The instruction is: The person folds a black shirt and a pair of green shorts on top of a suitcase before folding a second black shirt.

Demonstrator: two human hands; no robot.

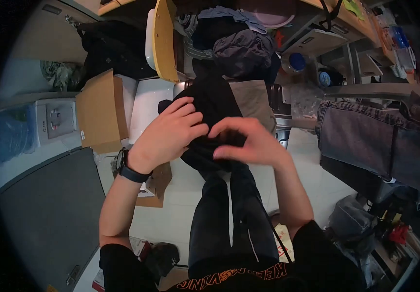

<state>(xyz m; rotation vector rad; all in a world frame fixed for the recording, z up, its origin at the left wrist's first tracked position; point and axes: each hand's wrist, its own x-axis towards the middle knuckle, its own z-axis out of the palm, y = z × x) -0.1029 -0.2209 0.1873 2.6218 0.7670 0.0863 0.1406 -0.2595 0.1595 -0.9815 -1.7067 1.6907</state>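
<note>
A black cloth garment (212, 100) lies bunched over a suitcase (282, 114), in front of my legs. My left hand (171, 131), with a dark watch on its wrist, rests on the garment's left part, fingers a little bent and apart; I see no cloth gripped in it. Over the garment's right part is my right hand (244, 141), its thumb and fingers apart in a C shape with nothing between them. Beside the black cloth, on the suitcase, lies a grey-beige cloth (255, 104).
An open cardboard box (100, 114) stands at the left, near a yellow-backed chair (165, 41). Piled clothes (244, 51) lie at the back. Dark jeans (356, 138) hang at the right. Bags and small items (351, 216) sit at the lower right.
</note>
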